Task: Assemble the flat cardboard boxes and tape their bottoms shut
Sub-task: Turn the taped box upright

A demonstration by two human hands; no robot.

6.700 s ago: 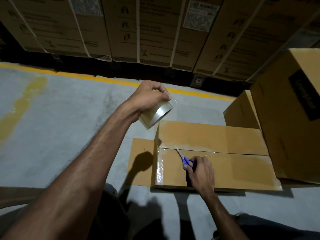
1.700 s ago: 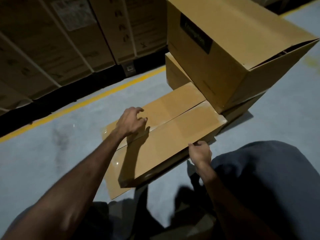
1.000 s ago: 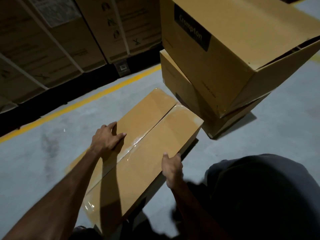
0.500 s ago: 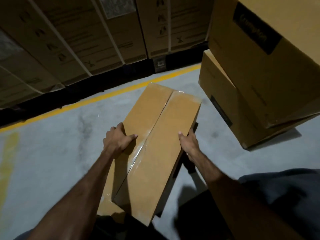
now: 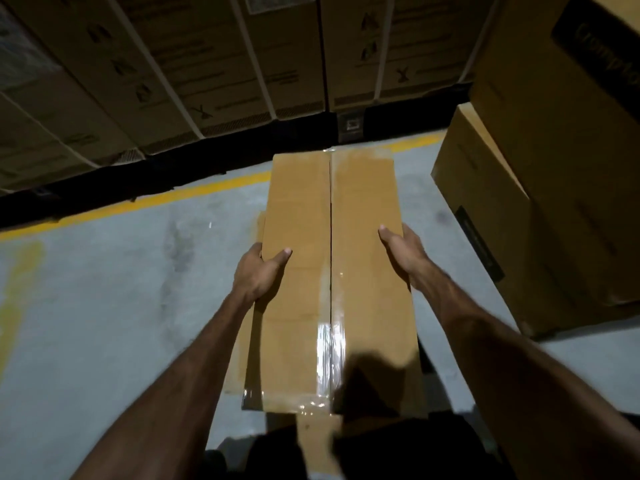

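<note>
Cardboard box, long and narrow, is held in front of the body above the grey concrete floor, its taped face turned up. Clear tape is seen running along the centre seam between the two flaps and across the near edge, glossy where light is caught. The box is gripped at its left edge by the left hand, thumb laid on the top face, the other fingers wrapped out of sight under the side. The right edge is gripped likewise by the right hand, thumb on top. Two larger brown cartons are stacked on the floor at the right, near the box. A yellow floor line and a row of strapped cartons are noted beyond.
</note>
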